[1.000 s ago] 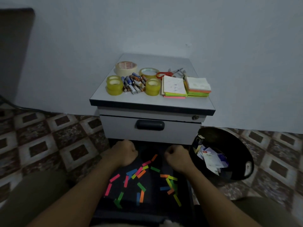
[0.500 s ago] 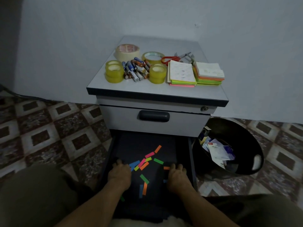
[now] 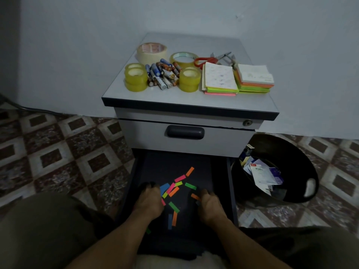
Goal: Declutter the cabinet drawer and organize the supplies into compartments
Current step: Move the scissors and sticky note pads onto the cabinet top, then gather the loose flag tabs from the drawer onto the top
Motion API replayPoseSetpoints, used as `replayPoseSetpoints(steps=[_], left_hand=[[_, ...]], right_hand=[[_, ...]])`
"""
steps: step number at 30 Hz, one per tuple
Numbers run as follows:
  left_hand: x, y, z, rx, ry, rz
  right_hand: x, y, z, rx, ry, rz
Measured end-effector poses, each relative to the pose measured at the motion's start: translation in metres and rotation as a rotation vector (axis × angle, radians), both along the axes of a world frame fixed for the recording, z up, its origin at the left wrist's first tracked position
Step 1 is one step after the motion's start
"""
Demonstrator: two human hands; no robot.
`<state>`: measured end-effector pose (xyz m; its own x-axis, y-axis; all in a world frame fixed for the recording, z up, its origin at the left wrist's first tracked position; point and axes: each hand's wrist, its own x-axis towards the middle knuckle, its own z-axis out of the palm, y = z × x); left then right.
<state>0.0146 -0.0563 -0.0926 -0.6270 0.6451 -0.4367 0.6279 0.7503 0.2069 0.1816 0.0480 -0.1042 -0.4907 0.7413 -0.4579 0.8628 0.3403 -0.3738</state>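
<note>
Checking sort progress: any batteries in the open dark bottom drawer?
No, the pile of cylindrical batteries lies on the grey cabinet top between yellow tape rolls; the dark drawer shows coloured paper strips.

My left hand [image 3: 148,200] and right hand [image 3: 210,205] have their fingertips lost in the shadow inside the open drawer [image 3: 165,164]. I cannot tell whether they lie flat or curl. My left hand covers some of the coloured sticky flags [image 3: 173,191] on the drawer floor. The drawer's back runs out of sight under the cabinet front [image 3: 223,140] above it. In the waste bin [image 3: 291,152] right of the drawer, one packet [image 3: 259,171] reads "STAPL". The other papers there are too small to read. My forearms, nearer than the drawer, are cut off by the bottom edge.
</note>
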Motion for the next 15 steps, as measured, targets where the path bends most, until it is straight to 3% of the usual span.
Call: replayPoseSetpoints(steps=[6, 15], left_hand=[[-0.004, 0.001, -0.005, 0.152, -0.067, 0.09], [-0.001, 0.009, -0.014, 0.181, -0.051, -0.027]], right_hand=[[0.002, 0.0, -0.002, -0.034, 0.004, -0.013], [0.0, 0.0, -0.008, -0.011, -0.055, 0.031]])
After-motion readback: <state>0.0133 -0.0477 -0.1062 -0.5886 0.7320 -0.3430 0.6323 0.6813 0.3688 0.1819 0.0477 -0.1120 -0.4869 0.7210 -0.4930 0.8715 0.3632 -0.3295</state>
